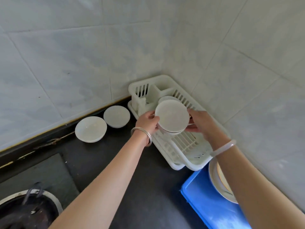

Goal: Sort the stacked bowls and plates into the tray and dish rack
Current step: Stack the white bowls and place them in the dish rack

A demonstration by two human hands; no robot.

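Observation:
I hold a small stack of white bowls (171, 117) above the white plastic dish rack (183, 146) in the counter's corner. My left hand (147, 120) grips the stack's left rim and my right hand (200, 121) grips its right rim. Behind the stack, another white dish (166, 98) stands in the rack, mostly hidden. Two white bowls (90, 129) (116, 116) sit upright on the dark counter, left of the rack. A blue tray (212, 200) lies at the lower right with plates (219, 180) stacked on it, partly covered by my right forearm.
Tiled walls meet just behind the rack. A gas burner with a metal ring (28, 209) sits at the lower left. The dark counter (132, 179) stretches between the burner and the tray.

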